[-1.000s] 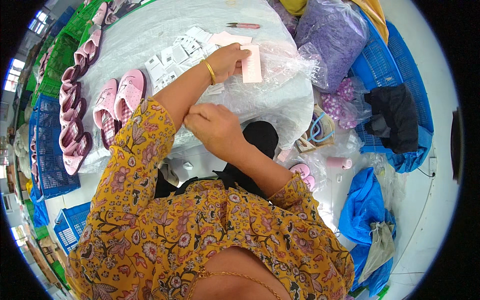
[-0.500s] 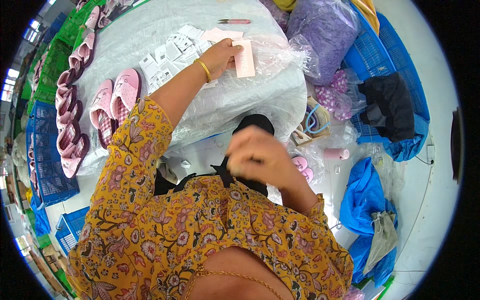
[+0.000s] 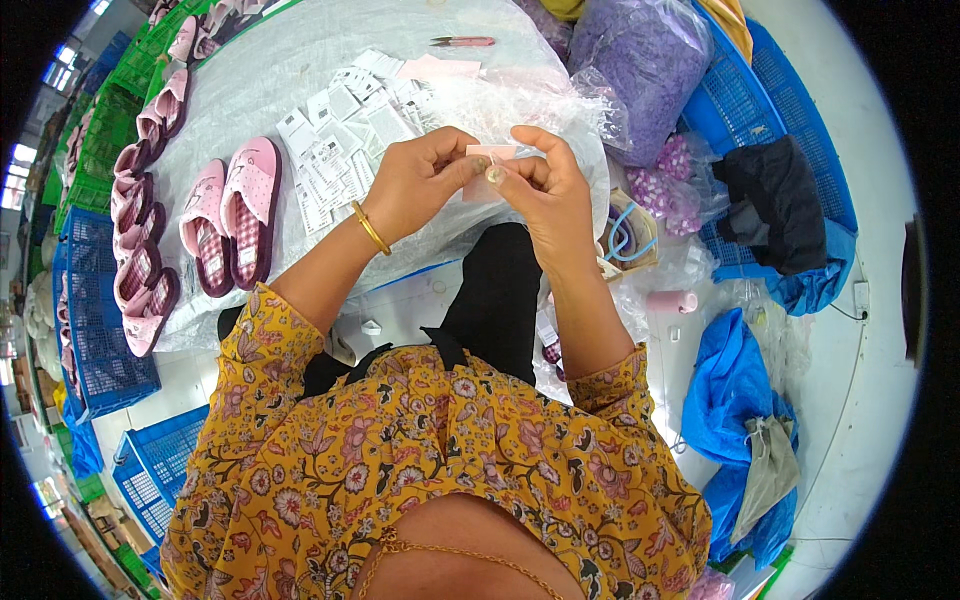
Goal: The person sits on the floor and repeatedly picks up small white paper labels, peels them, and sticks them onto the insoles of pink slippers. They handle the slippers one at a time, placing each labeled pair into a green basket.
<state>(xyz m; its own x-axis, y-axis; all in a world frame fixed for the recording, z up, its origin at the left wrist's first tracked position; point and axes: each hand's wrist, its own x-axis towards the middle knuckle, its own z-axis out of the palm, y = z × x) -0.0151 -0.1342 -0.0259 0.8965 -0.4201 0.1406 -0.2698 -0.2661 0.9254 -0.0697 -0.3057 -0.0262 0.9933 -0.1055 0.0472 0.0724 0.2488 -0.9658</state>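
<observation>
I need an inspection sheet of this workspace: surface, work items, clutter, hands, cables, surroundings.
Surface: table under a whitish plastic sheet.
Work items: small pink card pinched between both hands; white tags spread on the sheet.
Clutter: pair of pink sandals, pink-handled cutter, purple bag.
Hands: left hand and right hand meet at the card.
Cables: thin cable on the floor, right.
Surroundings: blue crates, row of sandals, blue bags.

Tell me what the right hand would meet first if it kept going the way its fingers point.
The right hand points left toward the left hand; both pinch a small pink tag. It would probably meet the left hand's fingers first, which it almost touches already; depth is unclear.
</observation>
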